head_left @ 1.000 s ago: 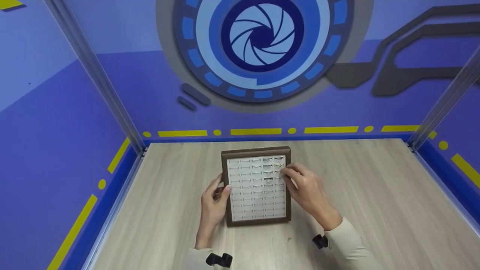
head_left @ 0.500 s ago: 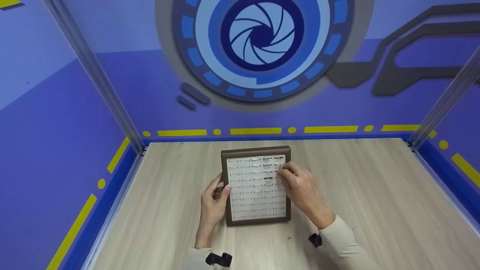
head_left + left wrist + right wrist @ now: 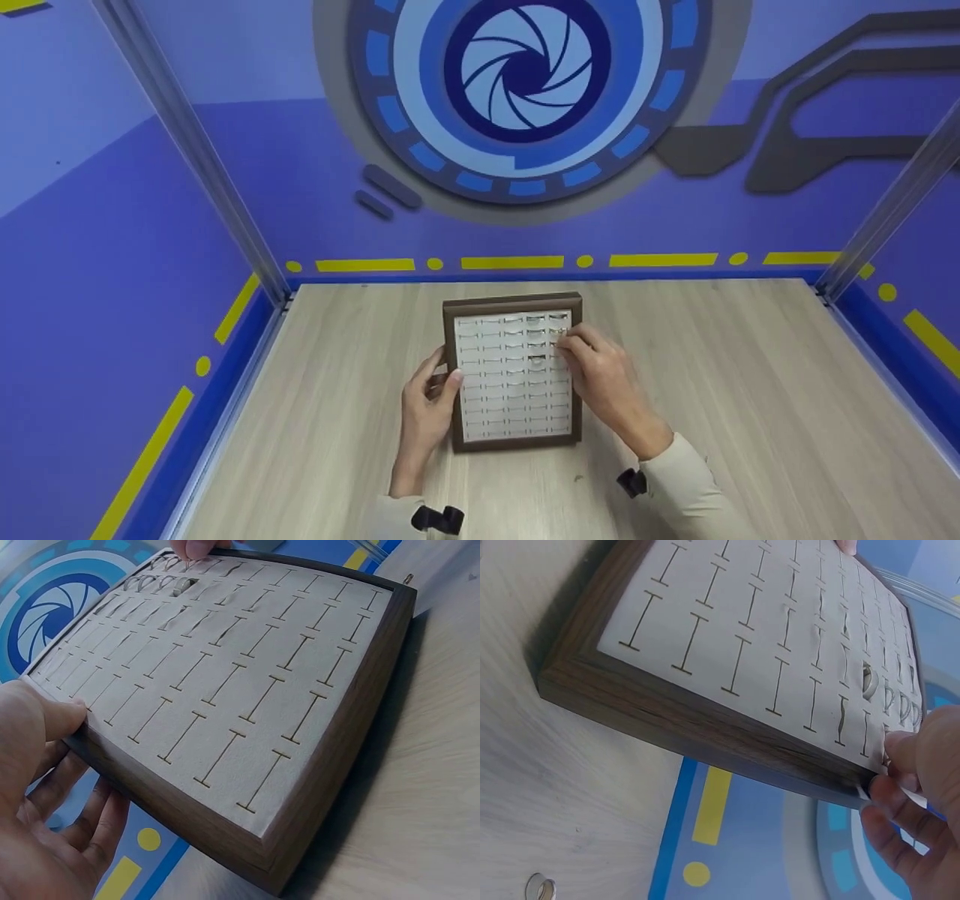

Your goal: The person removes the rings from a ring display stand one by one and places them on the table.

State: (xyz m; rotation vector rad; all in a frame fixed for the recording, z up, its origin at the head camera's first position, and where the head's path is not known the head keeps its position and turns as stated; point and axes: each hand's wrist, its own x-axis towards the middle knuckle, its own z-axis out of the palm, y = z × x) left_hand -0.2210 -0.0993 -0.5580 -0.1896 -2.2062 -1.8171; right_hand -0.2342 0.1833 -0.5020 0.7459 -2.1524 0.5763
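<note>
A ring display tray with a dark wooden frame and a pale slotted pad stands tilted up on the table. My left hand grips its left edge, thumb on the front and fingers behind. My right hand is at the upper right column, where thumb and forefinger pinch a small ring at a slot; the fingertips mostly hide it. Several rings sit in the upper right slots, among them a wide silver ring seen in the right wrist view. The slots in the lower rows hold no rings.
A loose ring lies on the wooden table, nearer to me than the tray. Blue panels with metal corner posts enclose the back and sides.
My right hand has shifted slightly left, further over the tray's right column, and has stayed nearly still since. My left hand and the tray keep their place.
</note>
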